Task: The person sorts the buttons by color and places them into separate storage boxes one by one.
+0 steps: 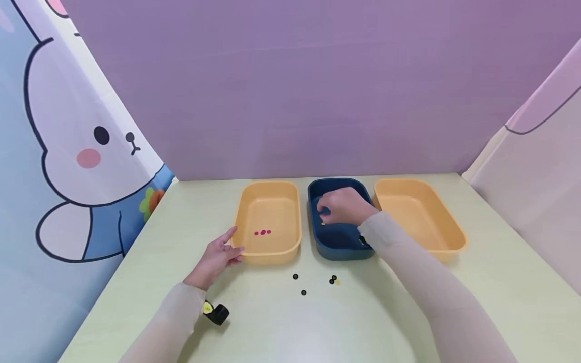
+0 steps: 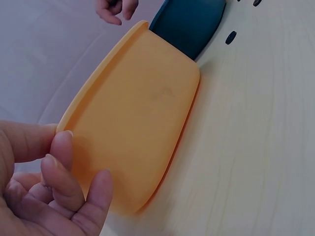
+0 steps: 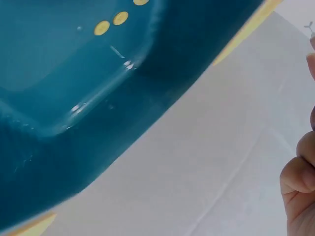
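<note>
My left hand (image 1: 217, 258) pinches the near left corner of the left yellow bin (image 1: 268, 258), thumb and fingers at its rim in the left wrist view. Several magenta buttons (image 1: 263, 232) lie inside that bin. My right hand (image 1: 346, 205) hovers over the dark blue bin (image 1: 341, 253), thumb and forefinger apart with a gap between them and nothing seen held. Below its thumb a yellow button (image 1: 323, 223) shows in the head view. On the blue bin's floor, yellow buttons (image 3: 120, 18) lie in a row in the right wrist view.
A second yellow bin (image 1: 415, 217) stands right of the blue one, partly behind my right forearm. On the table before the bins lie several black buttons (image 1: 303, 292) and one yellow button (image 1: 338, 283). A purple cloth (image 1: 317, 91) hangs behind the table.
</note>
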